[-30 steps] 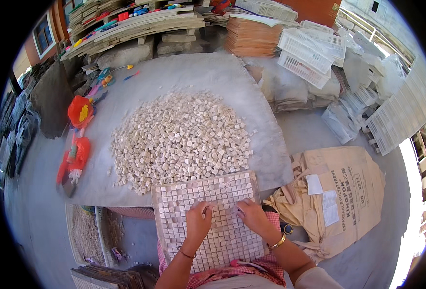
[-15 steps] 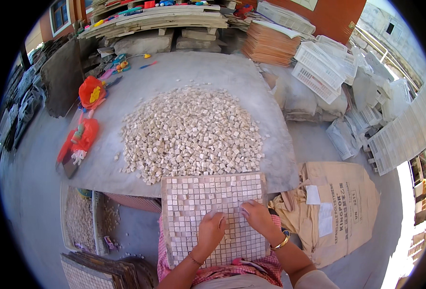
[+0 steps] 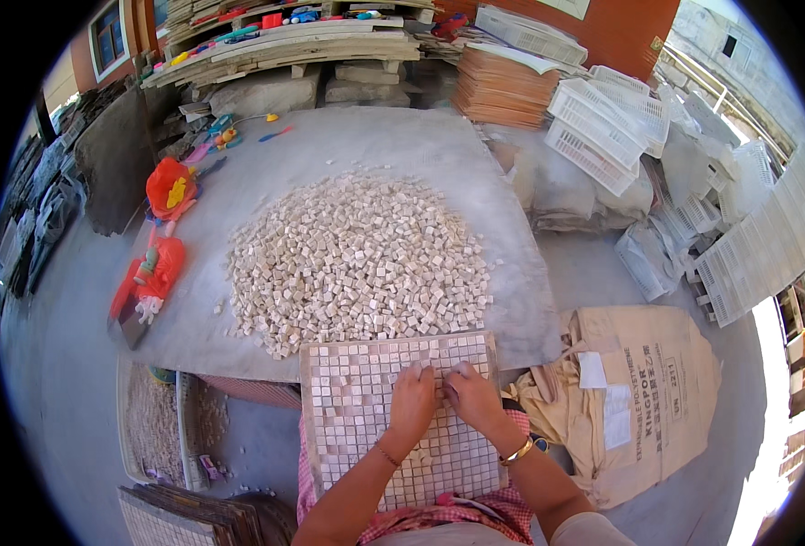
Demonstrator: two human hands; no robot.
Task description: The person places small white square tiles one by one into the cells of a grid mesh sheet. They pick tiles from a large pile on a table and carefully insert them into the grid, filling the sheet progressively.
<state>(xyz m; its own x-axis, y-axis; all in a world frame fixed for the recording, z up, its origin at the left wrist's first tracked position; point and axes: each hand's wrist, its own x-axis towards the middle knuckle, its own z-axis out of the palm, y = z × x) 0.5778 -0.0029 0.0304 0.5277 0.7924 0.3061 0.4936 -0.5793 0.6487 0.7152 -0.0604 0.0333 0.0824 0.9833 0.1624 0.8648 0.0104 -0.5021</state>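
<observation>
A square mosaic grid tray [image 3: 357, 400] lies tilted across the person's lap, its far edge resting against the near edge of the grey stone slab [image 3: 475, 155]. Nearly every cell of the tray holds a small pale cream stone tile, so the surface reads as a tidy checker of off-white squares with thin dark joints (a few cells toward the upper left look slightly darker or uneven). The left hand [image 3: 413, 407] lies palm down on the upper middle of the tray, fingers flat and pointing away, gripping nothing. The right hand [image 3: 471, 399] sits just beside it, touching or nearly touching it, fingers curled down onto the tiles; whether a tile is pinched beneath them cannot be told. Directly beyond the tray, a broad heap of loose cream tiles [image 3: 357, 259] spreads over the slab. A tan paper sack [image 3: 648, 391] lies on the floor to the right.
</observation>
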